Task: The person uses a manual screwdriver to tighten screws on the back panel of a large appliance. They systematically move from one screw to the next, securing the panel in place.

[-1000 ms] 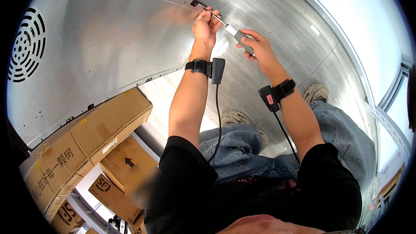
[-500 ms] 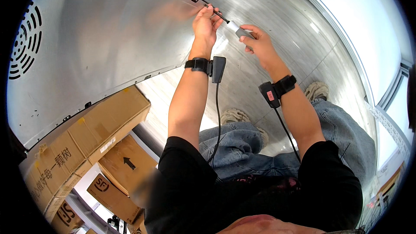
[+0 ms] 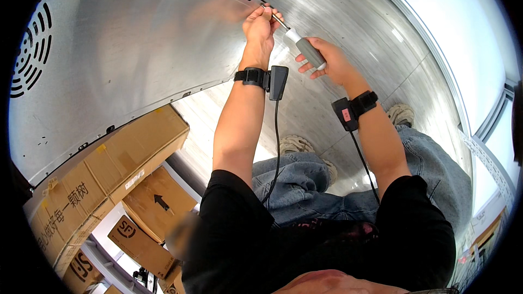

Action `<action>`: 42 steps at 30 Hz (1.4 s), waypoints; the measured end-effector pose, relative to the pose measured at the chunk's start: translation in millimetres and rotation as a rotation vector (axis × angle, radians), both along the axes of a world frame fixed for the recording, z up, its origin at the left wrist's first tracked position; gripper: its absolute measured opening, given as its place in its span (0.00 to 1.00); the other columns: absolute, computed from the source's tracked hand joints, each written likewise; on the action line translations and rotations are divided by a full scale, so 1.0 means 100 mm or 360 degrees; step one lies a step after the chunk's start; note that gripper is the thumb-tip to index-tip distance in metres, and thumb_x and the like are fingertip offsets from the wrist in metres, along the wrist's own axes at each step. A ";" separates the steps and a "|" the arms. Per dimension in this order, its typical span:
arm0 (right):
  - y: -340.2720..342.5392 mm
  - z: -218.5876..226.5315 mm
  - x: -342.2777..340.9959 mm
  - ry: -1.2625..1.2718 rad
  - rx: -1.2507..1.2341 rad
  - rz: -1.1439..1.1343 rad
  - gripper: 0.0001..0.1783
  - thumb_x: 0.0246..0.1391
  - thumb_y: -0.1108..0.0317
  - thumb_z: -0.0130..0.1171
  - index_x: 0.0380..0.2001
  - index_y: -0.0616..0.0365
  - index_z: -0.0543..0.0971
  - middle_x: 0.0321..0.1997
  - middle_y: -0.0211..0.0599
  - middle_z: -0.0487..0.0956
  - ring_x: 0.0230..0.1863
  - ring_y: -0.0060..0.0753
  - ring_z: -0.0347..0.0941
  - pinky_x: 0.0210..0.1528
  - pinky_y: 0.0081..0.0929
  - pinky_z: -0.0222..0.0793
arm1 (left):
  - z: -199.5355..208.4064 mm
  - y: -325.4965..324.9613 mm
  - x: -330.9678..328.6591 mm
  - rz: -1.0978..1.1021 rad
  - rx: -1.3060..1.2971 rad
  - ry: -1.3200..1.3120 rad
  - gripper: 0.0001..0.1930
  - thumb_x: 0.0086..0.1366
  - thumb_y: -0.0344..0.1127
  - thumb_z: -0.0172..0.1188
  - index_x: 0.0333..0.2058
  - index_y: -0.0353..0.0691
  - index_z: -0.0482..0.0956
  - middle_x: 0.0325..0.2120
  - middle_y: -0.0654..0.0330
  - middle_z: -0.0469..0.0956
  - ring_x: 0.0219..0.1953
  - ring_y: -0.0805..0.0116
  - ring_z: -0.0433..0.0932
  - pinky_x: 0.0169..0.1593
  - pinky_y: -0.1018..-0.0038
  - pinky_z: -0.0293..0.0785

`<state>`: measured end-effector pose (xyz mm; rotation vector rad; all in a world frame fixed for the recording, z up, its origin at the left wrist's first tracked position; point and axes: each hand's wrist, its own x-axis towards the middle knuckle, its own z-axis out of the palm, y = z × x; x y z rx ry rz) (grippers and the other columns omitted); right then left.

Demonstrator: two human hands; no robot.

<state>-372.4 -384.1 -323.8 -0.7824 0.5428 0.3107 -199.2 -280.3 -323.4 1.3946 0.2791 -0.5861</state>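
while left hand (image 3: 260,29) curls at shaft (image 3: 281,21) | right hand (image 3: 333,61) loosely cups screwdriver (image 3: 309,51)

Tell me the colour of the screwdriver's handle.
Grey handle, white toward the shaft; shows best in the head view.

Brown boxes (image 3: 121,149) on the left, a white panel (image 3: 455,32) on the right

At lower left we see a long cardboard box with dark printing and yellow tape. Near it we find a box (image 3: 143,193) bearing a black arrow, and a smaller box (image 3: 144,251) lying at a slant. Pale grey floor (image 3: 354,30) runs alongside the panel, and we notice light glinting off it.
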 end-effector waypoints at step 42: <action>0.09 -0.06 0.05 0.0058 -0.0308 0.0092 0.29 0.51 0.57 0.60 0.54 0.58 0.69 0.43 0.39 0.76 0.38 0.30 0.77 0.32 0.29 0.75 | 0.03 -0.08 0.02 0.0101 0.0086 -0.0042 0.04 0.66 0.25 0.50 0.35 0.32 0.74 0.26 0.58 0.75 0.26 0.69 0.74 0.32 0.74 0.73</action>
